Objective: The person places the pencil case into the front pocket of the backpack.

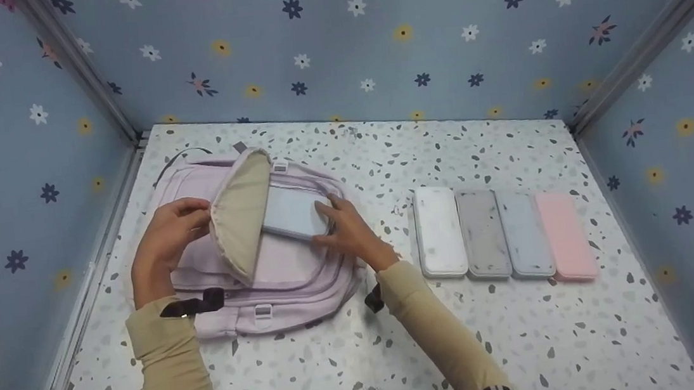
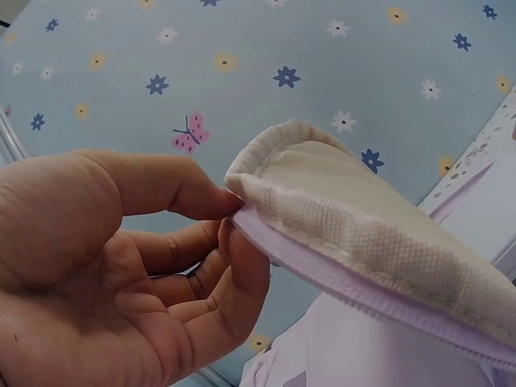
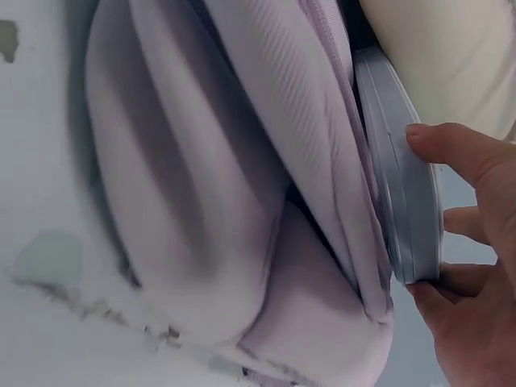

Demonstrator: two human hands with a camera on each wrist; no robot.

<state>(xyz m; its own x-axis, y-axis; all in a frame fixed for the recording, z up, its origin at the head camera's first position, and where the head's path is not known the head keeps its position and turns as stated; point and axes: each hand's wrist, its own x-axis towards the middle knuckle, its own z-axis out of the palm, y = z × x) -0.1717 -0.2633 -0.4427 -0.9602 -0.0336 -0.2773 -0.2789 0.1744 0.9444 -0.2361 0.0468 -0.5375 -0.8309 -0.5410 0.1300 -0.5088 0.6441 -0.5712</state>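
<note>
On the speckled desk point(image 1: 464, 349), seen from the head, a lilac backpack point(image 1: 278, 278) lies flat; the left hand point(image 1: 164, 247) lifts its beige-lined flap point(image 1: 241, 215) while the right hand point(image 1: 350, 233) holds a pale blue case point(image 1: 293, 216) half inside the opening. At the left wrist, thumb and fingers point(image 2: 193, 189) pinch the flap's edge point(image 2: 322, 218). At the right wrist, curled fingers point(image 3: 455, 153) grip the case's rim point(image 3: 403, 193) against the backpack point(image 3: 242, 161).

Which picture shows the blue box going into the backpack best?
The head view: the blue box shows its whole top, half inside the backpack, held by the right hand. The right wrist view shows only its thin edge. The left wrist view shows none of it, just the flap.
</note>
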